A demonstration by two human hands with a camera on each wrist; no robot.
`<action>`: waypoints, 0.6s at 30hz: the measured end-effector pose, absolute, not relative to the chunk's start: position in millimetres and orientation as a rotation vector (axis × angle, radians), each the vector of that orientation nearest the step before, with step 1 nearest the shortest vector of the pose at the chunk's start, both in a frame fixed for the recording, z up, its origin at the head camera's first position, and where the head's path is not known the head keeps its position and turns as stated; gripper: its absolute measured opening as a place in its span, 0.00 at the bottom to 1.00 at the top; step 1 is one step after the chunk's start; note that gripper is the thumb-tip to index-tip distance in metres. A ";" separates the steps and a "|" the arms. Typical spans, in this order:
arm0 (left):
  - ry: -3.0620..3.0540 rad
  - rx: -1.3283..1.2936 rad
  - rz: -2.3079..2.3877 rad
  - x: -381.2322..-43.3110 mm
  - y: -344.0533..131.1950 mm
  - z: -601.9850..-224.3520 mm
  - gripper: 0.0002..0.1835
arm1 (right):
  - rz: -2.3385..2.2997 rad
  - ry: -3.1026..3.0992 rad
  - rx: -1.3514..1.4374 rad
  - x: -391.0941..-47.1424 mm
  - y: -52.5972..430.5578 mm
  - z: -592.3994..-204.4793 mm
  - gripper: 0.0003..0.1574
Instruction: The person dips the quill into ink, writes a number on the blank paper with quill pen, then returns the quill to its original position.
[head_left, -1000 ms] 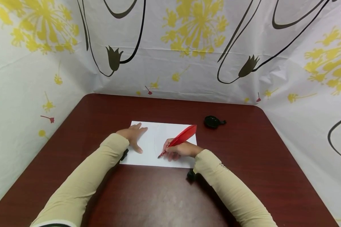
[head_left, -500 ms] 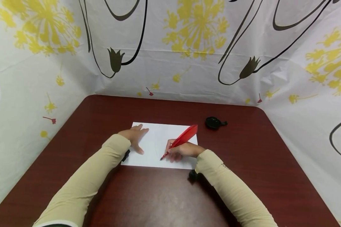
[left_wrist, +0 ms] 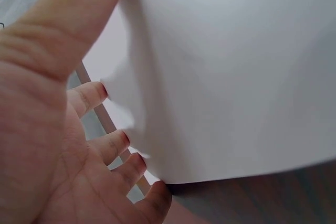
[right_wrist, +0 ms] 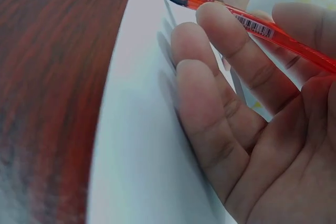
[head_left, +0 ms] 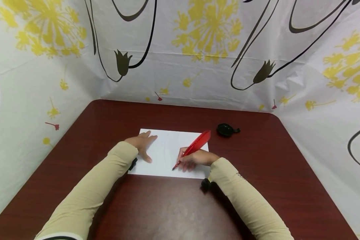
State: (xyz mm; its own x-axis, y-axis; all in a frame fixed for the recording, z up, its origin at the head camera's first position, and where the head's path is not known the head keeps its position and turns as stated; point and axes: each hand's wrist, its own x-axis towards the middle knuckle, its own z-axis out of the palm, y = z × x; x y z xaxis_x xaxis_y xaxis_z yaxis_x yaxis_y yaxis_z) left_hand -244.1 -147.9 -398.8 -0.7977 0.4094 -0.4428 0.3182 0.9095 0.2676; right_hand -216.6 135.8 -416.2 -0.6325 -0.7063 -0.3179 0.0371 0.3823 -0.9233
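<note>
A white sheet of paper lies on the table, with a faint curved line near its middle. My left hand rests on the sheet's left side, thumb and fingers spread; in the left wrist view its fingertips press along the paper's edge. My right hand pinches a red feather pen, tilted with its plume up and to the right. The tip is at the lower end of the line. Seen from the right wrist, the pen barrel is red and translucent with a barcode label, and its point meets the paper.
A small black dish with a short handle stands behind the paper to the right. The dark red wooden table has rounded far corners. A white patterned sheet hangs round its back and sides.
The pen tip has moved a little right and toward me, with the right hand and forearm following. The faint curve reaches lower on the paper. My left hand keeps its place on the sheet.
</note>
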 end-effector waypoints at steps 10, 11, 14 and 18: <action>2.565 0.544 0.236 -244.8 -150.1 -399.8 0.63 | -1.297 1.925 -0.508 -220.4 140.4 -414.2 0.12; 2.569 0.545 0.233 -245.7 -150.0 -399.9 0.63 | -1.297 1.927 -0.507 -221.4 141.2 -413.6 0.12; 2.565 0.547 0.220 -247.2 -150.4 -399.9 0.63 | -1.290 1.916 -0.511 -223.5 142.9 -413.1 0.13; 2.552 0.546 0.239 -248.1 -150.6 -401.7 0.64 | -1.293 1.910 -0.506 -223.8 145.1 -414.0 0.12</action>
State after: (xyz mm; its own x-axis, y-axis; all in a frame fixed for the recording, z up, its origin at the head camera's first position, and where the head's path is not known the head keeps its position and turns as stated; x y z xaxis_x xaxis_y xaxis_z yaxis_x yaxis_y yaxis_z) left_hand -248.1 -150.6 -401.7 -0.7864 0.4239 -0.4493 0.3332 0.9036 0.2693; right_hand -223.8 145.1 -414.0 -0.6320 -0.6819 -0.3682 0.0884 0.4086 -0.9084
